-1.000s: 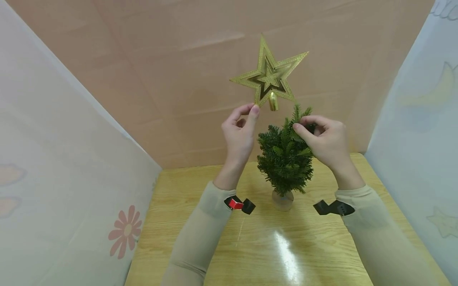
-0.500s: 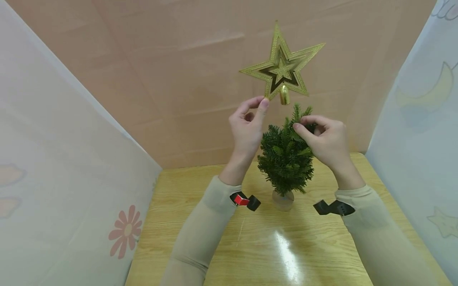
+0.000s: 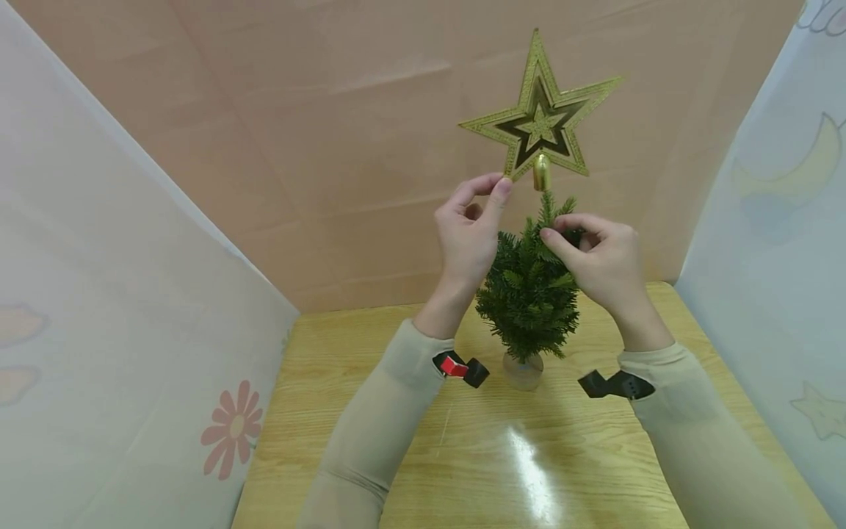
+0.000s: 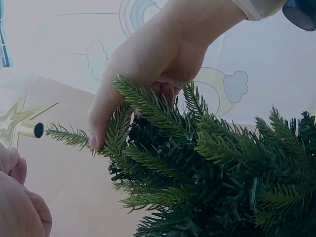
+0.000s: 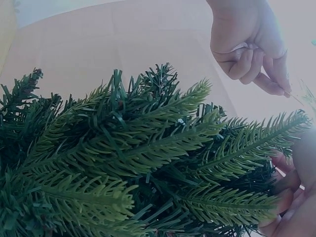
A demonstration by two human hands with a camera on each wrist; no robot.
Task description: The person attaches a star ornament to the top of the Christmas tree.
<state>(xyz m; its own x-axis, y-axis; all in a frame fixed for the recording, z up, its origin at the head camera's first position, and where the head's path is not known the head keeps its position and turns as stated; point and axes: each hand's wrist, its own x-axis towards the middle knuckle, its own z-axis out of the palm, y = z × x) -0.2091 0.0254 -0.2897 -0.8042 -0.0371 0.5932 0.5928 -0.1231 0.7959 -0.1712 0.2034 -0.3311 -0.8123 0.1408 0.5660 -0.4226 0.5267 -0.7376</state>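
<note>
My left hand (image 3: pixel 468 231) pinches the lower left point of a gold star tree topper (image 3: pixel 542 125) between thumb and fingers. The star stands upright, its short hollow socket (image 3: pixel 542 173) pointing down just over the top sprig of a small artificial Christmas tree (image 3: pixel 532 301). In the left wrist view the dark opening of the socket (image 4: pixel 38 130) faces the tip of that sprig (image 4: pixel 66 136), very close to it. My right hand (image 3: pixel 598 253) pinches the tree near its top from the right side. Branches hide part of its fingers in the right wrist view.
The tree stands on a round pale base (image 3: pixel 523 371) on a wooden table (image 3: pixel 370 382). A pinkish-brown cloth wall (image 3: pixel 297 147) rises behind the table. Pale printed panels close in the left (image 3: pixel 119 294) and right (image 3: pixel 780 242) sides.
My left hand has carried the star up and to the right, from left of the treetop to directly over it. The right hand keeps its hold, and the tree has stayed in place.
</note>
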